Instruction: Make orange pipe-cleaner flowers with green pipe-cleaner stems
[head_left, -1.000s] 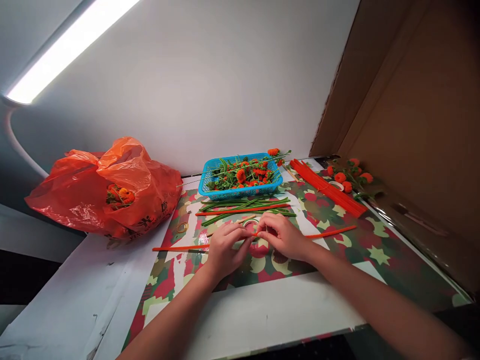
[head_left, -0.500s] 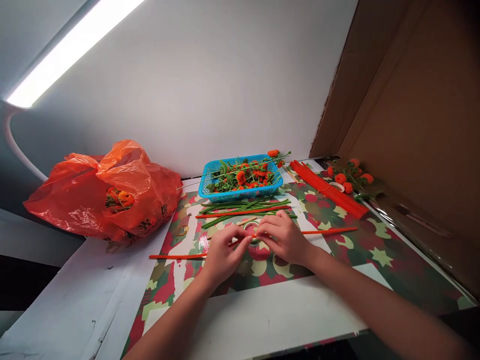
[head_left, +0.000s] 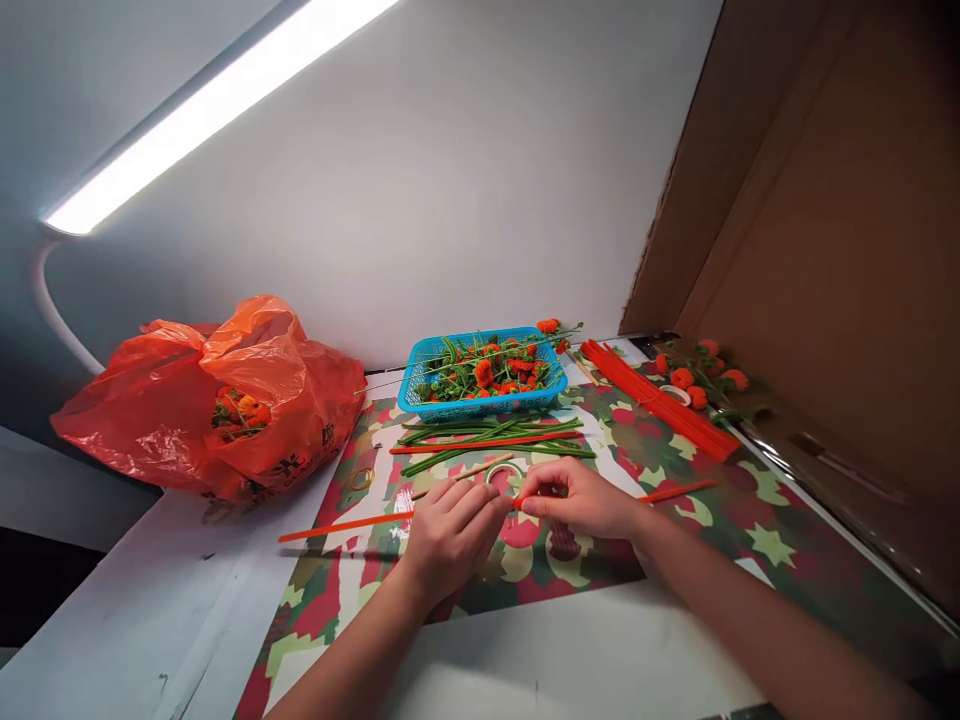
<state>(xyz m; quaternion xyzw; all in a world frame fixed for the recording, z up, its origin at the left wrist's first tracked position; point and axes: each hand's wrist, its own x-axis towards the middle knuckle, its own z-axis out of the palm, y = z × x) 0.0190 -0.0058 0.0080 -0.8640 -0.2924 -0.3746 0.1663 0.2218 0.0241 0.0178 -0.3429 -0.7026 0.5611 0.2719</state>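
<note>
My left hand [head_left: 455, 530] is closed, back of the hand up, around an orange pipe cleaner [head_left: 345, 526] whose long end sticks out to the left. A small orange bit shows between the fingertips of both hands. My right hand [head_left: 581, 497] pinches it there with thumb and forefinger; another orange length comes out to the right, behind the wrist. Whether this is one pipe cleaner or two joined, I cannot tell. Just beyond the fingertips lies a roll of tape [head_left: 491, 474], partly covered. A thin wooden stick [head_left: 480, 467] rests beside it.
Green pipe cleaners [head_left: 435, 462] lie in front of a blue basket [head_left: 480, 409] of orange flowers. A red plastic bag [head_left: 172, 430] stands left, near a coil of gold wire [head_left: 362, 480]. On the right are a red-orange pipe cleaner bundle [head_left: 660, 400], more flowers [head_left: 682, 378] and cardboard [head_left: 810, 200].
My left hand has turned over, its back now upward, and closed more. The left end of the pipe cleaner has swung lower. The whole view has tilted up slightly.
</note>
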